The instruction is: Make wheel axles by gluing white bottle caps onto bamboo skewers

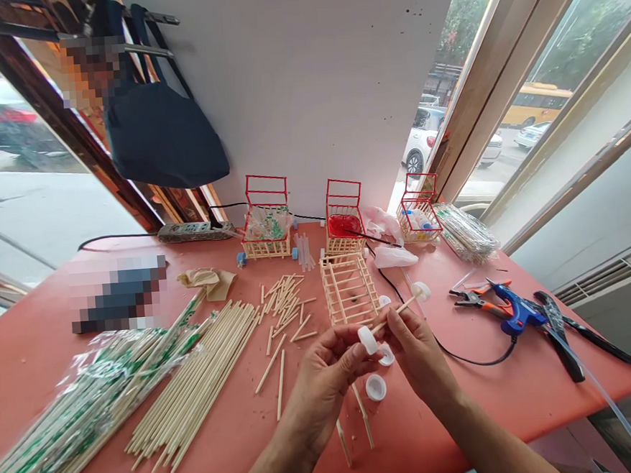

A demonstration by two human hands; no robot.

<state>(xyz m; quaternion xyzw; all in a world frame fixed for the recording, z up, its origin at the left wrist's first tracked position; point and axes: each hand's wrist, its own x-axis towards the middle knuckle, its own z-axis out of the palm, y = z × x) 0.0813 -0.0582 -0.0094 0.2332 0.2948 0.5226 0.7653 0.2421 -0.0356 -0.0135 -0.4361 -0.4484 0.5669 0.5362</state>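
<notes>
Between the fingers of my left hand (328, 369) is a white bottle cap (367, 339), set at the near end of a short wooden stick (408, 303). My right hand (422, 355) pinches that stick along its length. A second white cap (421, 291) sits on the stick's far end. Just beyond my hands lies a slatted stick frame (345, 281), partly hidden by them. Two thin stick legs (362, 417) stick out below my hands. A loose white cap (376, 387) lies under them, with others partly covered nearby.
Long sticks (196, 382) and a plastic-wrapped bundle (100, 396) lie left, beside short cut sticks (282, 304). A blue glue gun (518, 309), pliers (479, 301) and black-handled cutters (565, 334) lie right. Small stick carts (266, 247) stand along the wall near a power strip (193, 232).
</notes>
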